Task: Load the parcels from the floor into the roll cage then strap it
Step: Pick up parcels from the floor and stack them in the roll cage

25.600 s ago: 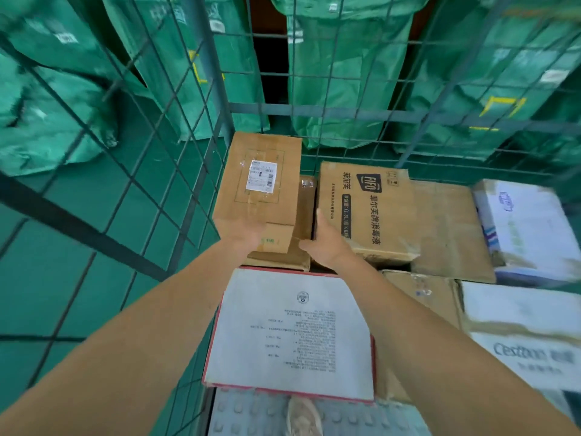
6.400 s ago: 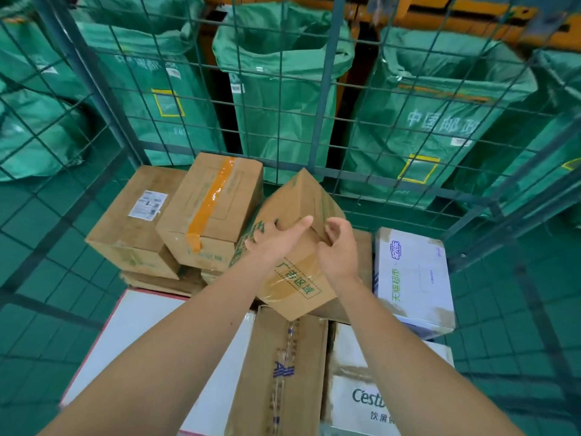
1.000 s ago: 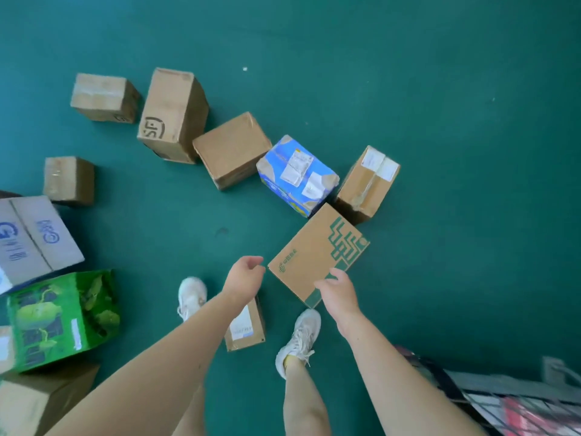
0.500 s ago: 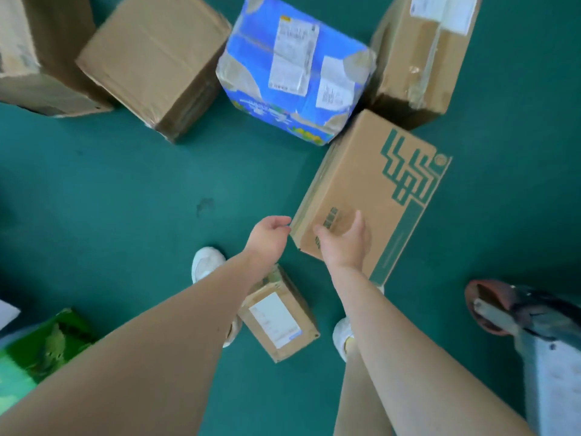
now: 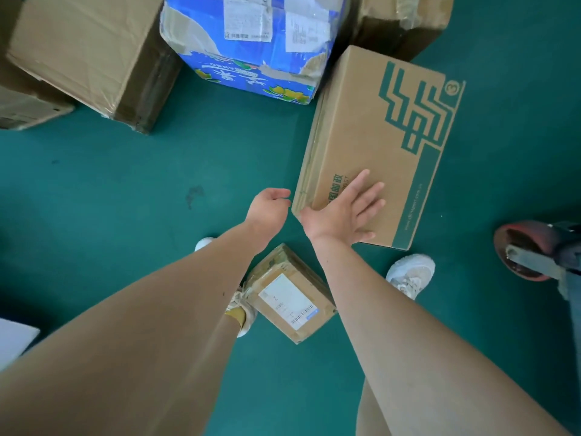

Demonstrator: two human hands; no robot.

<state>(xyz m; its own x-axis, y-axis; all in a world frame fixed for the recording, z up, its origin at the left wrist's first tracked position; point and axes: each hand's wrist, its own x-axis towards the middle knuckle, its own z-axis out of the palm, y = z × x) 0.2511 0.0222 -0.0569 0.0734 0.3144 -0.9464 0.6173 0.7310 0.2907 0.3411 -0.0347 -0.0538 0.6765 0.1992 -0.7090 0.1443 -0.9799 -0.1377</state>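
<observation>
1. Head view, the hard-to-see parts: the blue box (image 5: 251,42) and the plain brown box (image 5: 91,55) to its left are cut off by the top edge. So is another brown box (image 5: 405,20) in the top right corner.
2. The small box with a white label (image 5: 289,294) lies between the feet. Both arms hide bits of it.
3. A red wheel (image 5: 518,237) at the right edge is only partly in the picture.
4. The green-logo box (image 5: 377,146) lies flat on the green floor (image 5: 125,199), just right of the blue box.
5. Its long side runs away from the person and leans a little to the right. The logo is at the far end, and a green stripe runs down the right side.
6. The right hand (image 5: 342,212) lies flat on the near end of the box top. Its fingers are straight and spread wide, and they grip nothing.
7. The left hand (image 5: 267,209) is just beside the box's near left corner. Its fingers are loosely bent and hold nothing. I cannot tell if it touches the box.
</observation>
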